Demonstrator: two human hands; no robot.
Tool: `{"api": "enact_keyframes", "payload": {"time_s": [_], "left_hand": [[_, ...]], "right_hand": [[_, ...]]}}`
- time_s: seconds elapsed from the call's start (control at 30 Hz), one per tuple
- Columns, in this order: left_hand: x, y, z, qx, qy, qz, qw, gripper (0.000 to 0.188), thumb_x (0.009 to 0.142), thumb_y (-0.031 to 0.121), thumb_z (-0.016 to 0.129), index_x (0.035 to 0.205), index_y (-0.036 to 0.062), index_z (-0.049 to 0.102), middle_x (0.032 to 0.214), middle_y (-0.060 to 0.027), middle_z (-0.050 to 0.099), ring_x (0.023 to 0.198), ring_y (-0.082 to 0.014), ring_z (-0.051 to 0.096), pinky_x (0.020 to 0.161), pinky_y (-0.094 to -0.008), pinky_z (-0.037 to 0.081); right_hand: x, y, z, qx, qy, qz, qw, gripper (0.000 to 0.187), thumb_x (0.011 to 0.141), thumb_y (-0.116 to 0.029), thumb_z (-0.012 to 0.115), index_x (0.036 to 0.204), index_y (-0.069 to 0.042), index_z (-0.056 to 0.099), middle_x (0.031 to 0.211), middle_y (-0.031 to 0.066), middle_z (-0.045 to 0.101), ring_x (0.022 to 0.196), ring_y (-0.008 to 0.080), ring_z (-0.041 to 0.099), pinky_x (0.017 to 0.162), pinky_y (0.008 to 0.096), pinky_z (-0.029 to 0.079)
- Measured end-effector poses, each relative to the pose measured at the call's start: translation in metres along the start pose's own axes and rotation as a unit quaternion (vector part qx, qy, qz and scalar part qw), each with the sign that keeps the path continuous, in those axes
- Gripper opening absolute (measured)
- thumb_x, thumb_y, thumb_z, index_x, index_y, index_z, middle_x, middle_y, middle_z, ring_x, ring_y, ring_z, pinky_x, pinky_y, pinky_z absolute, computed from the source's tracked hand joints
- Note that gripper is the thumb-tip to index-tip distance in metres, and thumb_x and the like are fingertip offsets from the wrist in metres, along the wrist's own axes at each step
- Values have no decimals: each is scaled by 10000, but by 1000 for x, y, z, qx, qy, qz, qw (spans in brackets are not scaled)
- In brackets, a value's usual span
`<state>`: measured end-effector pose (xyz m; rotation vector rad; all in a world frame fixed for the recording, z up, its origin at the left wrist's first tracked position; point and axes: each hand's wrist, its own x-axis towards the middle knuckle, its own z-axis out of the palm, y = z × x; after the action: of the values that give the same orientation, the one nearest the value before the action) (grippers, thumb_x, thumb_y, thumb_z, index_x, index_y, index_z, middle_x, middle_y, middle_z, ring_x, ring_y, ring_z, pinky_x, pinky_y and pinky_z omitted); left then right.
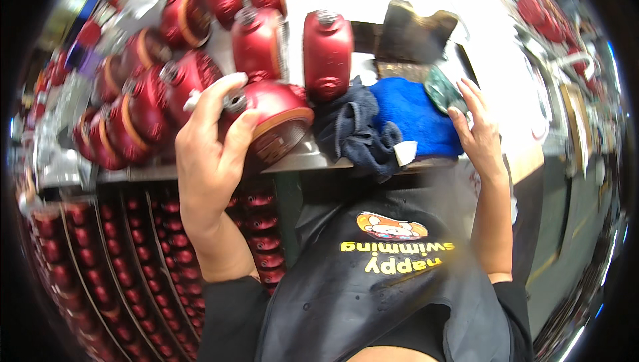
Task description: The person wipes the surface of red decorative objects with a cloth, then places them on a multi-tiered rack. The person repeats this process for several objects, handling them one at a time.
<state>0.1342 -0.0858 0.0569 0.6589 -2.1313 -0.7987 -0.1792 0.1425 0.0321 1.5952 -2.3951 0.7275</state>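
A glossy red bottle with a brown-edged oval panel lies tilted at the table's front edge. The thumb and forefinger of my left hand close round its short grey neck. My right hand pinches the edge of a thin dark green piece, whose kind I cannot make out. That piece rests against a bright blue cloth, just left of my fingers. Between the bottle and the blue cloth lies a crumpled dark navy cloth with a white tag.
Several like red bottles crowd the table's left side; one stands behind the navy cloth. A dark notched block sits beyond the blue cloth. Below the table at left are rows of red pieces. A black apron covers my front.
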Motion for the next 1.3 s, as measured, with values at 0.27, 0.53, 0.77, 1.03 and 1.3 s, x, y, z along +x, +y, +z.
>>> {"api": "enact_keyframes", "payload": {"time_s": [0.27,0.53,0.77,1.03,1.3], "left_hand": [[16,23,15,-19,69,79,994,470,959,180,557,1321,-102,458,1263,-228,575,1169,-306,560,1032,-390,403],[6,54,77,-76,-265,178,945,259,895,193,631,1015,-36,642,1096,-225,651,1048,-356,605,951,-437,438],[38,81,103,86,-417,167,889,156,774,123,723,822,28,609,843,-164,625,764,-343,589,684,-403,477],[53,36,55,302,-627,33,718,466,712,265,796,952,-18,514,915,-258,529,821,-403,576,711,-448,495],[48,27,67,343,-613,2,712,439,729,212,787,980,-29,520,1002,-242,537,931,-403,584,762,-456,523]], "right_hand": [[-66,46,-55,-34,155,134,978,375,904,-171,666,1221,17,599,1143,193,642,1075,302,621,941,367,472],[-170,32,-106,116,348,327,871,307,949,-69,598,1250,-8,590,1133,72,637,984,129,609,866,262,490],[-171,106,-130,214,374,325,842,317,973,-80,548,1277,8,571,1075,59,634,840,71,548,802,222,450],[-124,151,-163,106,228,311,917,329,1002,-104,496,1294,40,551,1036,42,623,792,51,464,780,195,401],[-85,125,-123,323,0,425,845,308,949,-106,595,1232,18,594,924,3,589,773,58,505,675,197,419]]}}
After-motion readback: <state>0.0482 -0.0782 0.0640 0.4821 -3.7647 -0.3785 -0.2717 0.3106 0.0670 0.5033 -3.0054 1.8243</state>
